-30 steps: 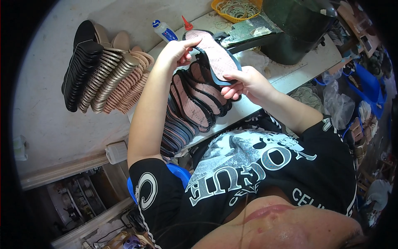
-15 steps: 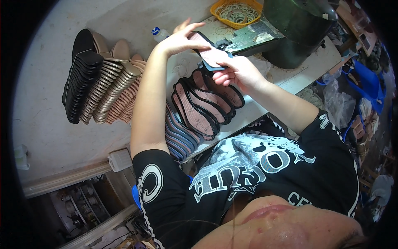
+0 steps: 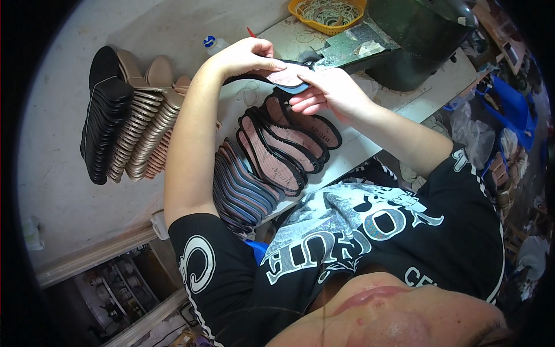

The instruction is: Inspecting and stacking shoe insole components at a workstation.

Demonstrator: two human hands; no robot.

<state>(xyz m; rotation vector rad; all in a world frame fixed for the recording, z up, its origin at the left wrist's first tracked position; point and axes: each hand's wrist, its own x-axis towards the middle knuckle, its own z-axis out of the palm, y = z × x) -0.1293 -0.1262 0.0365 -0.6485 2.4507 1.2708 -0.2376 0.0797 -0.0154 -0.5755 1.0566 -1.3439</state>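
Both hands hold one shoe insole [image 3: 287, 78] up over the far part of the white worktable [image 3: 63, 173]. The insole is pink on its face with a dark, bluish-black rim, and it lies roughly flat between the hands. The left hand [image 3: 245, 56] curls over its left end, fingers together and pinching the edge. The right hand [image 3: 326, 89] grips the right end, thumb on top and fingers folded beneath (their tips are hidden). Just near of the hands, a fanned row of similar pink insoles with black rims [image 3: 286, 144] lies on the table, and a stack of bluish soles [image 3: 240, 188] sits beside it to the left. Further left are rows of tan and black soles [image 3: 124, 130]. A yellow basket [image 3: 326, 14] stands at the far edge.
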